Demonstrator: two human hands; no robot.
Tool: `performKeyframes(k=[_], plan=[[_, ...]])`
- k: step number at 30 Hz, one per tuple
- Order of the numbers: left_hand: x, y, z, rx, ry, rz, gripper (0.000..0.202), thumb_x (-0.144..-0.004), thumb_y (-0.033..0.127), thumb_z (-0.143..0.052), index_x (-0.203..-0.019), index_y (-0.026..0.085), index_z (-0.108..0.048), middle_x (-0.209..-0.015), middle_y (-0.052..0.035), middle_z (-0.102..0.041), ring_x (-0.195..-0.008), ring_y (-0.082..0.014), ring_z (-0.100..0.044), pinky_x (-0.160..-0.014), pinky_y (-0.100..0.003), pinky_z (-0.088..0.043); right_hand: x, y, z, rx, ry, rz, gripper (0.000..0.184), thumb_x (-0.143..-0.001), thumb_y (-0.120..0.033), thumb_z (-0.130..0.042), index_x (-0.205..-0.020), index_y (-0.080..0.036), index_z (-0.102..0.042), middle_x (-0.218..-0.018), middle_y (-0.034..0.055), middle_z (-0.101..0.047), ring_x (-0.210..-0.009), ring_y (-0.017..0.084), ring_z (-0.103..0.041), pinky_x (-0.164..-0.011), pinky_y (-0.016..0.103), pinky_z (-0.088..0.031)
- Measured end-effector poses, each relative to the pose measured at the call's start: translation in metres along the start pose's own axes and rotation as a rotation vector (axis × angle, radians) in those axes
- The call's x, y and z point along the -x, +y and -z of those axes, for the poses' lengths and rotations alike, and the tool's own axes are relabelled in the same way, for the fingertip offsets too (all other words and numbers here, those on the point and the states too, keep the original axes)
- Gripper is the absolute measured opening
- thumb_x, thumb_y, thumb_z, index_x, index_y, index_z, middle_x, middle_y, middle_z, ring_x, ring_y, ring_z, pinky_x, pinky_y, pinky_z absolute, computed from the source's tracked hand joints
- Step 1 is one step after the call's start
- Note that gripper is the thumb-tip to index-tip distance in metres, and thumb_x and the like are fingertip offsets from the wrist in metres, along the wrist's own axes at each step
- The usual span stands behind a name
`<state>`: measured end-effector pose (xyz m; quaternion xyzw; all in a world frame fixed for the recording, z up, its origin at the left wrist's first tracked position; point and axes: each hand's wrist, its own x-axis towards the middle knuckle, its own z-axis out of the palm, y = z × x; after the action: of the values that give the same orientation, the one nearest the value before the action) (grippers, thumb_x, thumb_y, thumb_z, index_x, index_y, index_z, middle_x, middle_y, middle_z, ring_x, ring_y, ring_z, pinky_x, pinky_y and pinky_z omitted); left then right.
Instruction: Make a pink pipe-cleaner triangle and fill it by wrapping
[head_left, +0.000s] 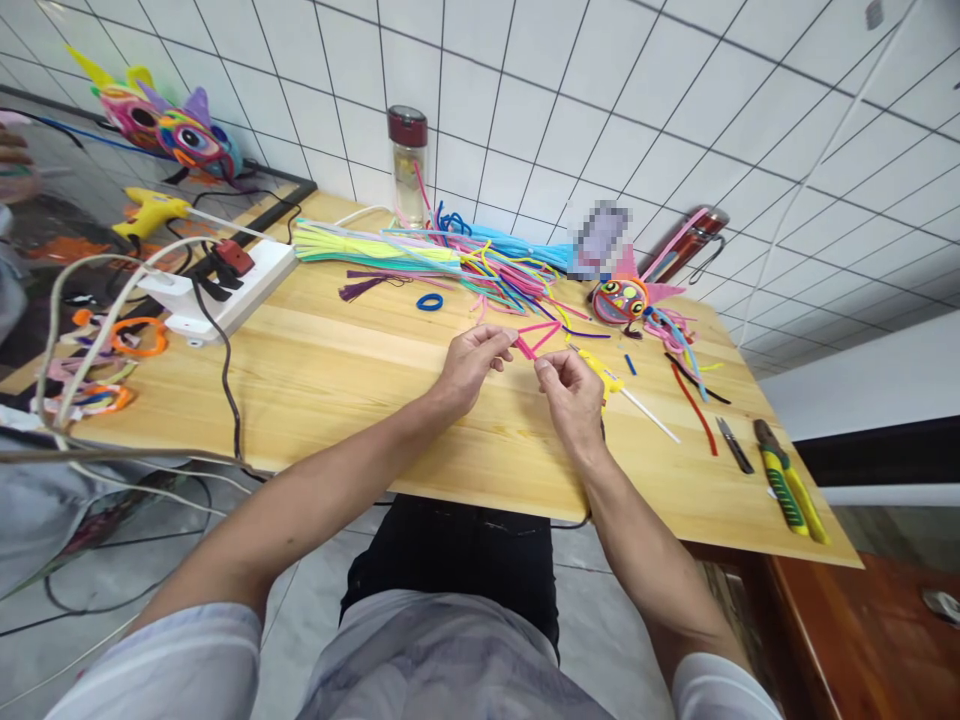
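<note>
My left hand (472, 360) and my right hand (568, 385) meet over the middle of the wooden table (337, 380). Both pinch a bent pink pipe cleaner (534, 338) between the fingertips, the left at its near end, the right just to the side. A yellow glue gun (606, 378) with a white glue stick lies right beside my right hand. A heap of coloured pipe cleaners (450, 262) spreads behind the hands. A small colourful mask (626, 298) made of pipe cleaners sits at the back right.
A white power strip (225, 285) with cables lies at the left, beside a second yellow glue gun (154, 212) and pipe-cleaner masks (169, 125). Two bottles (407, 165) stand by the tiled wall. Pliers (787, 480), small cutters (733, 445) and a red pipe cleaner (694, 405) lie right.
</note>
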<state>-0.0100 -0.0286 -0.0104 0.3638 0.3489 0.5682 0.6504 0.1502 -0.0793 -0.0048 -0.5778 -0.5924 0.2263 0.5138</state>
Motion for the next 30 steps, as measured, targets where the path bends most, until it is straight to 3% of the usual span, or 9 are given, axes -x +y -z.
performKeyframes(k=[4, 14, 23, 30], plan=[[-0.001, -0.002, 0.001, -0.009, -0.036, -0.017, 0.032, -0.071, 0.044, -0.09, -0.077, 0.016, -0.075, -0.071, -0.002, -0.069, -0.067, -0.0105, -0.057, -0.064, -0.025, -0.043, -0.002, -0.002, 0.001, -0.029, 0.006, -0.021, 0.024, -0.091, -0.047, -0.071, -0.081, -0.025, -0.066, -0.066, -0.0036, -0.057, -0.062, 0.016, -0.049, -0.061, 0.032, -0.042], [-0.001, -0.004, 0.002, -0.074, -0.031, -0.066, 0.035, -0.071, 0.049, -0.089, -0.076, 0.018, -0.073, -0.068, -0.0004, -0.066, -0.062, -0.0102, -0.052, -0.063, -0.027, -0.042, -0.005, -0.007, 0.0, -0.165, -0.064, -0.099, 0.027, -0.085, -0.051, -0.076, -0.086, -0.025, -0.068, -0.069, -0.0028, -0.061, -0.061, 0.016, -0.053, -0.06, 0.031, -0.045], [0.005, -0.005, -0.002, -0.071, -0.072, -0.031, 0.038, -0.07, 0.051, -0.09, -0.078, 0.018, -0.072, -0.066, -0.0004, -0.066, -0.062, -0.0103, -0.054, -0.063, -0.026, -0.042, -0.008, -0.001, -0.001, -0.189, -0.061, -0.144, 0.031, -0.083, -0.05, -0.077, -0.074, -0.026, -0.061, -0.06, -0.0041, -0.057, -0.056, 0.015, -0.05, -0.057, 0.031, -0.045], [0.003, -0.005, -0.003, -0.01, -0.082, 0.027, 0.043, -0.072, 0.055, -0.087, -0.088, 0.019, -0.071, -0.083, -0.0032, -0.072, -0.064, -0.0108, -0.06, -0.059, -0.025, -0.042, -0.01, 0.002, 0.0, -0.223, -0.037, -0.171, 0.026, -0.08, -0.046, -0.077, -0.072, -0.026, -0.063, -0.058, -0.004, -0.058, -0.055, 0.015, -0.049, -0.055, 0.03, -0.041]])
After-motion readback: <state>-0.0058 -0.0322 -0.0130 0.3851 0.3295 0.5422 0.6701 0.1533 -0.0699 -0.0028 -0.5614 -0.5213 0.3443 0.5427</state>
